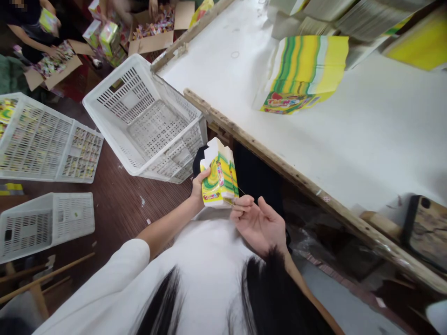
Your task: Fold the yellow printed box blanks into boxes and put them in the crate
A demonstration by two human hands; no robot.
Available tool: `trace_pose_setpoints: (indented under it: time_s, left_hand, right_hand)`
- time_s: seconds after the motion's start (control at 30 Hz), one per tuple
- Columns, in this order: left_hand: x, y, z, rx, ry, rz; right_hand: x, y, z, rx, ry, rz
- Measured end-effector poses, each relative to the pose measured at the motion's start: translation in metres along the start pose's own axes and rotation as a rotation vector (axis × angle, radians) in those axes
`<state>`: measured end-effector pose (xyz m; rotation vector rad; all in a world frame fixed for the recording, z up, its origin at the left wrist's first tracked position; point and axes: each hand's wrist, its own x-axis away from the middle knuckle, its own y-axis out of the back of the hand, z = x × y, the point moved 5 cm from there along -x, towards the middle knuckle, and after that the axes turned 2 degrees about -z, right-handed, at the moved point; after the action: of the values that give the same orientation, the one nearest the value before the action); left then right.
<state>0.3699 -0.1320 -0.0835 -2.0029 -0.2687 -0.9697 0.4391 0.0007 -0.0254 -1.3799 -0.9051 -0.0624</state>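
Observation:
My left hand [199, 186] grips a small yellow-and-green printed carton [219, 173], folded up with its white top flaps open, held above my lap. My right hand [256, 222] is palm up beside it, thumb and forefinger pinched at the carton's lower right corner. What the pinch holds is too small to make out. A stack of flat, unfolded cartons [303, 74] of the same print lies on the white table [366, 130] ahead.
An empty white plastic crate [146, 116] stands tilted on the floor by the table's wooden edge. Two more crates [45, 139] [45, 223] lie at the left. At the top left, other people's hands work over cardboard boxes [153, 28] of coloured packets.

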Motion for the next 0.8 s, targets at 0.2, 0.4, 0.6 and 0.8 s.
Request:
trace_pose_setpoints:
  time_s: [0.2, 0.4, 0.6, 0.8]
  left_hand:
    - [0.000, 0.002, 0.005, -0.043, 0.002, 0.025]
    - [0.001, 0.002, 0.009, -0.082, 0.012, 0.058]
    - [-0.001, 0.004, 0.014, -0.092, 0.017, 0.078]
    - [-0.001, 0.006, 0.013, -0.085, 0.016, 0.056]
  right_hand:
    - [0.001, -0.008, 0.008, -0.162, 0.071, -0.004]
    - [0.003, -0.012, 0.015, -0.213, 0.091, 0.024]
    - [0.006, -0.013, 0.013, -0.184, 0.051, 0.067]
    - [0.010, -0.005, 0.010, 0.023, -0.015, 0.035]
